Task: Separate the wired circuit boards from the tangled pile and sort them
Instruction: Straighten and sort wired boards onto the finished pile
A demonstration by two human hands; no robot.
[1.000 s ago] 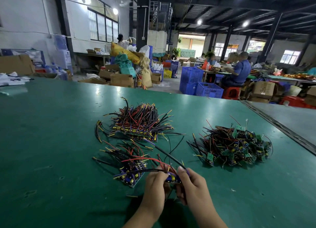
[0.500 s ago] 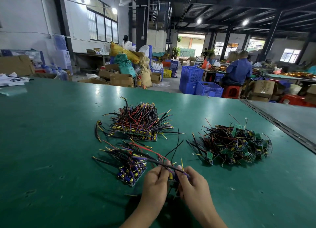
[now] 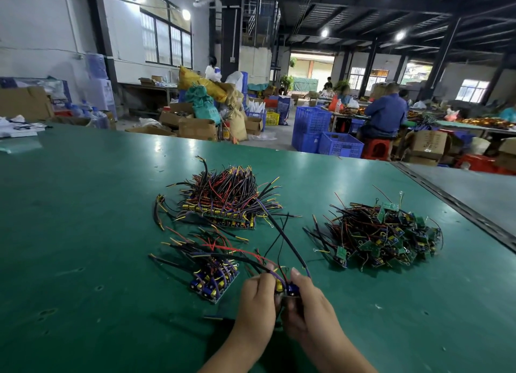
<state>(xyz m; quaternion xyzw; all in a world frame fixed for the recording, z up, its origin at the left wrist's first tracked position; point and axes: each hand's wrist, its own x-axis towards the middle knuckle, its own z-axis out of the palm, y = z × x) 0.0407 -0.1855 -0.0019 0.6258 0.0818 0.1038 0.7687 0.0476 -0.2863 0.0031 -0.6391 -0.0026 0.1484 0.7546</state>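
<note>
On the green table lie three heaps of wired boards. A tangled pile of small green boards sits to the right. A lined-up stack with black, red and purple wires lies at centre back. A smaller sorted row with blue and yellow parts lies near my hands. My left hand and my right hand together pinch one wired circuit board just above the table, its purple and black wires trailing up and back.
The table's far edge runs past the stacks. A metal seam divides it from a grey table on the right. Blue crates, cardboard boxes and seated workers fill the hall beyond. White papers lie at the far left.
Both hands have shifted slightly with the held board, and its long wires have swung up, now pointing back toward the centre stack. The piles have not moved.
</note>
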